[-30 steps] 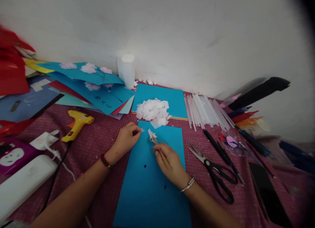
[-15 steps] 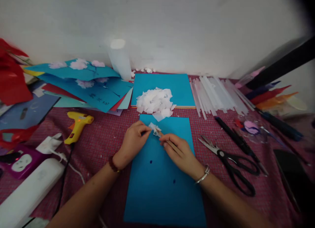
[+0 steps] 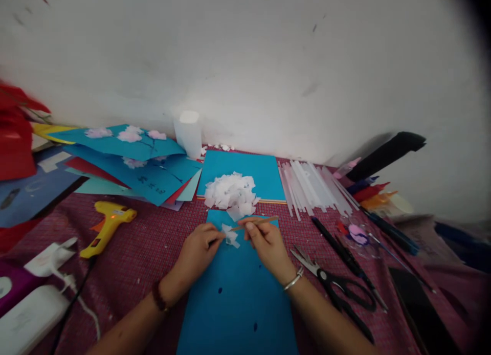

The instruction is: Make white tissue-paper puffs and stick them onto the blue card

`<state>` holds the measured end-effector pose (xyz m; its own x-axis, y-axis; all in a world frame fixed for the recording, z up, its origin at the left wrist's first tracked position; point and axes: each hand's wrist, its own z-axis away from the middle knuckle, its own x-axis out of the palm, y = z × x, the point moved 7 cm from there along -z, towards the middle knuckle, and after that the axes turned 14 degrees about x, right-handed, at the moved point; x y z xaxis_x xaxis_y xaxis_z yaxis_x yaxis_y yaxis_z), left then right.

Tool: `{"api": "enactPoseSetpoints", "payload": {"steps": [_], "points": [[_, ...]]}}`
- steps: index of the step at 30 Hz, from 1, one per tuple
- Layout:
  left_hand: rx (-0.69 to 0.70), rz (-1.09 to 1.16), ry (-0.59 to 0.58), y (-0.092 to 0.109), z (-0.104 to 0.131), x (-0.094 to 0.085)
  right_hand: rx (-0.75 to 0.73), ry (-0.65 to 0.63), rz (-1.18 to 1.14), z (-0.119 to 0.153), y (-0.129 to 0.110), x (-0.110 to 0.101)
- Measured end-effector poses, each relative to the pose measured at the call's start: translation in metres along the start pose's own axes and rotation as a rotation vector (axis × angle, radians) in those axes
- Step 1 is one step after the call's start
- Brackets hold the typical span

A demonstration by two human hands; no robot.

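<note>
Working from the left, we note a yellow glue gun (image 3: 107, 228) on the desk (image 3: 149, 240), its lamp lit, well apart from the left edge of the blue sheet (image 3: 238, 306). The left hand (image 3: 200, 251) has its fingers pressed together, pinching the left side of a white paper cluster (image 3: 231, 238), which sits over the sheet near its far edge. We advise a light pinch there, as the thin pieces look likely to tear. Just beyond, a paper pile (image 3: 232, 189) overlaps the near edge of the blue stack (image 3: 245, 162). A thin stick (image 3: 267, 220) meets the cluster, pinched by the fingers of the right hand (image 3: 266, 241); in our judgement it should be held steady and turned a little at a time, so the pieces gather evenly. Where its tip ends is too blurred to tell. Scissors (image 3: 333, 279) lie beyond the sheet's right edge, clear of both hands.
</note>
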<state>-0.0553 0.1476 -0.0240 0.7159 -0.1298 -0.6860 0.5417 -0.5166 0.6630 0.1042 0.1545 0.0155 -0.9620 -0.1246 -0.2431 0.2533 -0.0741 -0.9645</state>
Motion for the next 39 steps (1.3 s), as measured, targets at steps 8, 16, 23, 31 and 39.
{"api": "enactPoseSetpoints", "payload": {"steps": [8,16,23,31,39], "points": [[0.029,-0.031,0.003,0.002,0.000,0.001,-0.093,-0.012,0.194,-0.018,0.003,0.019],[0.017,-0.018,0.016,0.003,-0.002,-0.001,-0.076,-0.070,0.339,-0.018,0.002,0.023],[0.002,-0.003,-0.013,0.004,-0.001,-0.002,-0.114,-0.067,0.497,-0.016,-0.005,0.025],[-0.043,0.040,0.051,-0.004,-0.001,-0.005,-0.083,-0.076,0.528,-0.015,-0.004,0.026],[-0.065,0.103,0.083,-0.006,-0.003,-0.009,0.087,0.022,0.026,-0.028,0.019,0.007]]}}
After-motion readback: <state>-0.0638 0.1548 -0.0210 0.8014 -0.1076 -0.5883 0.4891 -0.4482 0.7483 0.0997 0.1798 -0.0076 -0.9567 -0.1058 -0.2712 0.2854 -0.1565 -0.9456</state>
